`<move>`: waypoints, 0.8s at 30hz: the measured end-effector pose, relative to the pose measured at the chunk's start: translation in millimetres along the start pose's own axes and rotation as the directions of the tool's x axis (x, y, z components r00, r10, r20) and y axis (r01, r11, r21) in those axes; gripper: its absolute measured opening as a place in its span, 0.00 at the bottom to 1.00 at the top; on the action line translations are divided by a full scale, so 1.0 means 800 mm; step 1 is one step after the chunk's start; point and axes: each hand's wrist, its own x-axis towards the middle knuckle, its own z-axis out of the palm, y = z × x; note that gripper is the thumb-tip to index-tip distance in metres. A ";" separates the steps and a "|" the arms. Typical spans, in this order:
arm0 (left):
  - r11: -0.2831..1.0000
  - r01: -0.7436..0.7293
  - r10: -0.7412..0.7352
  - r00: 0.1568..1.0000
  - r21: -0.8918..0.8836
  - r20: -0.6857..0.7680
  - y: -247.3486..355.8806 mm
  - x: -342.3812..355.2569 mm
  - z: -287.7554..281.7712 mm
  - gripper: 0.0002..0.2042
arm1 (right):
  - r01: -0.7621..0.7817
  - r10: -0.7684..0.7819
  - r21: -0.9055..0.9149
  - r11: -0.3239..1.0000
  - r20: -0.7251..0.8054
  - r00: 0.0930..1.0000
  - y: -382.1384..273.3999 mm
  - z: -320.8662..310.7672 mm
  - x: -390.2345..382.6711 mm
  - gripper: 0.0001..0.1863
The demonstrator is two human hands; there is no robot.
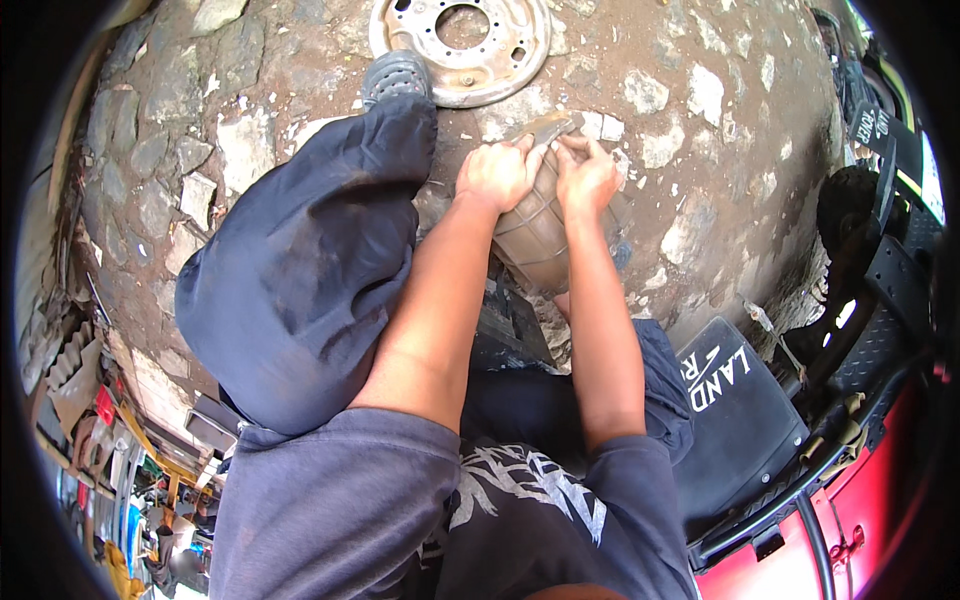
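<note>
A dull brown, rounded piece with a grid of lines across its surface stands between my legs, over the stony ground; I cannot tell its exact kind. At its narrow far end, my left hand is closed, with the thumb and fingers pressed on the edge. Close beside it on the right, my right hand pinches the same end. The fingertips nearly meet, and whatever small detail lies between them is hidden. Both forearms reach forward over the piece.
A pale, rusty steel wheel disc lies ahead, touching or nearly touching my dark clog. To the right are a black mud flap and a red vehicle body. Metal clutter lines the left. Stones protrude from the dirt.
</note>
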 end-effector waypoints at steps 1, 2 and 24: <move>1.000 -0.005 0.005 1.000 0.013 -0.011 -0.001 0.004 0.004 0.26 | -0.006 0.005 0.029 1.000 0.016 1.000 0.002 -0.005 -0.010 0.11; 1.000 -0.005 0.005 1.000 0.011 0.016 0.003 0.003 0.001 0.26 | -0.025 0.023 0.054 0.998 0.034 0.999 0.005 -0.008 -0.020 0.10; 1.000 0.014 -0.014 0.999 -0.010 0.038 0.004 0.003 -0.002 0.25 | -0.020 0.015 0.055 0.998 0.096 0.995 0.001 -0.013 0.002 0.13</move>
